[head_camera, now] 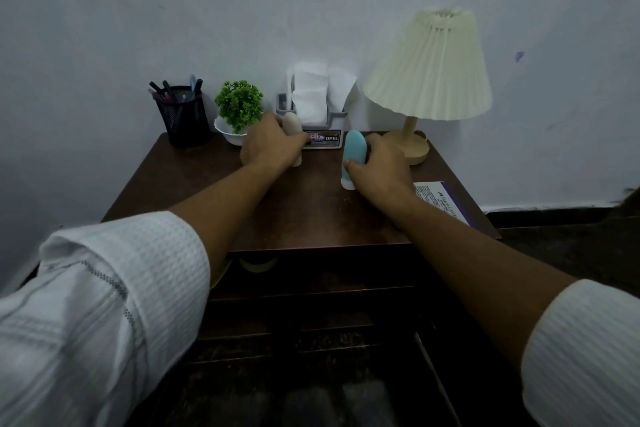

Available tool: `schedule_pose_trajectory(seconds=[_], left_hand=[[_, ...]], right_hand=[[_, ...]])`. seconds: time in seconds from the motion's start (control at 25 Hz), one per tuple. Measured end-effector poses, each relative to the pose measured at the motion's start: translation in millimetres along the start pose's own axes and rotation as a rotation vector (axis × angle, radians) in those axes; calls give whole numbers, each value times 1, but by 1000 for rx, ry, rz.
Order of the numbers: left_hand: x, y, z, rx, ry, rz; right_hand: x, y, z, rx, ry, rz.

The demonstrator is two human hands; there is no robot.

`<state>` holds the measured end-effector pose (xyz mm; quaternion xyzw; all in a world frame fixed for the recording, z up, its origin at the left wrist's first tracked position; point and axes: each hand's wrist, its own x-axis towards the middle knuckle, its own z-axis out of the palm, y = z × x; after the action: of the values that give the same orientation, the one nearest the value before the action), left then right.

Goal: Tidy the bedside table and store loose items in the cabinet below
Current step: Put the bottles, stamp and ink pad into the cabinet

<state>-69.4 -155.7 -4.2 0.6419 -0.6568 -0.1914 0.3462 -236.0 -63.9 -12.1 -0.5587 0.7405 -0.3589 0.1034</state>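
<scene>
Cabinet (311, 305): under front edge of bedside table (311, 218); dark inside, free spot can't be told, so check before lowering.
R hand (379, 175): fingers + thumb wrapped round blue bottle (353, 149), right of centre, upright on white cap.
L hand (270, 146): curled round beige bottle (293, 123), nearer back edge, just beside plant bowl (230, 135).
Lift: straight up, light squeeze (bodies prob. soft), clear of lamp base (408, 146) & tissue holder (311, 114).

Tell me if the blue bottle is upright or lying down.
Upright: the blue bottle stands cap-down on the table, gripped by the right hand.
</scene>
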Motion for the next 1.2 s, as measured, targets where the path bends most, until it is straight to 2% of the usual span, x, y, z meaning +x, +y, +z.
schedule_pose_trajectory(seconds=[0.16,0.36,0.48,0.64,0.76,0.88,1.2], left_hand=[[-20,-6,-12,-91,-56,82],[-91,-26,-45,-373,-248,119],[-141,-37,-71,-487,-331,99],[-195,-54,-87,-614,-422,14],[-225,-64,-84,-575,-508,-25],[-237,-74,-69,-505,-527,-65],[-215,-93,5,-383,-547,-151]], right_hand=[[-12,-9,-5,27,-53,6],[-53,-19,-15,87,-140,-1],[-90,-27,-24,118,-188,-33],[-136,-23,-32,314,-290,3],[-164,-6,-29,354,-376,82],[-178,12,-17,327,-407,169],[-156,53,49,240,-384,291]])
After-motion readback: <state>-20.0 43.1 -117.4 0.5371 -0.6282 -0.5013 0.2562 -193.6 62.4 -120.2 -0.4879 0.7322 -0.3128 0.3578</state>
